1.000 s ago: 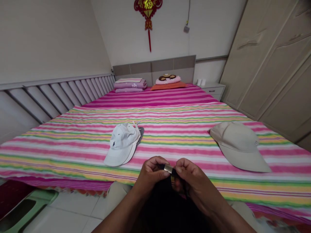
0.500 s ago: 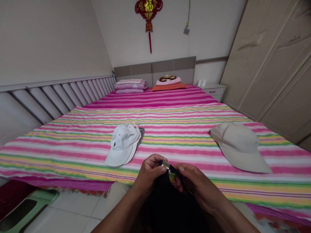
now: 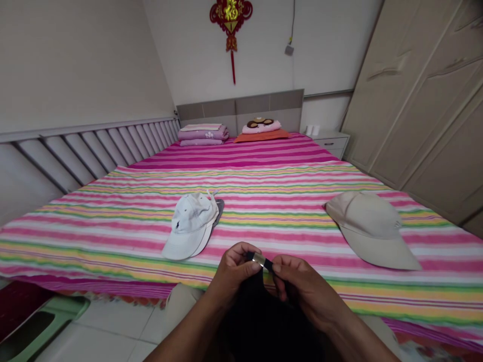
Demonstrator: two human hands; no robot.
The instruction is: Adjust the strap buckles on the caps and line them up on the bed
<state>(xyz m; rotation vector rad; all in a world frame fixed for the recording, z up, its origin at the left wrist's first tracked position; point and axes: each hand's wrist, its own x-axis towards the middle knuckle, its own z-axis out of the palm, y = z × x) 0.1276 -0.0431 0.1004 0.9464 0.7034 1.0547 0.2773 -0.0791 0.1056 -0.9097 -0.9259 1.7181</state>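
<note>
A black cap (image 3: pixel 264 322) rests low in front of me, its back strap with a silver metal buckle (image 3: pixel 258 259) pulled up between my hands. My left hand (image 3: pixel 236 269) pinches the strap at the buckle's left side. On the other side, my right hand (image 3: pixel 298 276) grips the strap between thumb and fingers. Much of the cap's dark body blends into shadow. Beyond my left hand, a white cap (image 3: pixel 192 213) with a small dark logo lies on top of other caps, a grey edge showing. A beige cap (image 3: pixel 366 221) sits alone on the right.
The bed is covered by a striped sheet (image 3: pixel 264 201). Folded purple bedding (image 3: pixel 204 134) and a pink pillow pile (image 3: pixel 261 129) lie by the headboard (image 3: pixel 267 103). A green stool (image 3: pixel 56 317) stands at lower left, a nightstand (image 3: pixel 332 142) at the back right.
My right fingers have shifted slightly left, closer to the buckle, and the gap in the strap loop looks smaller. The caps on the bed stay where they were.
</note>
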